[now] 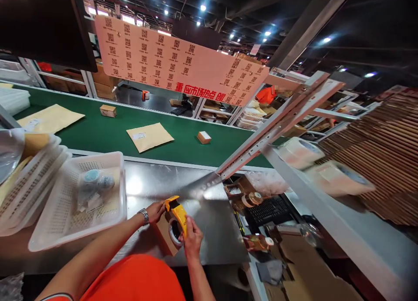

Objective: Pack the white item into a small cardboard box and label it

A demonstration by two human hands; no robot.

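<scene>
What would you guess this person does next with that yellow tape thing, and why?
Probably draw the tape gun along the top of the box. The right hand grips the gun with its roll against the box, and the left hand steadies the box on the steel table.

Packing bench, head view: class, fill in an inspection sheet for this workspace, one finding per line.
Surface: steel bench, shiny.
Job's things: yellow tape dispenser on a small cardboard box.
Clutter: white basket with wrapped items; tape rolls on the shelf.
Grips: right hand holds the dispenser; left hand steadies the box.
Cables: nothing seen.
Surroundings: green conveyor carrying envelopes and boxes; keyboard.
</scene>
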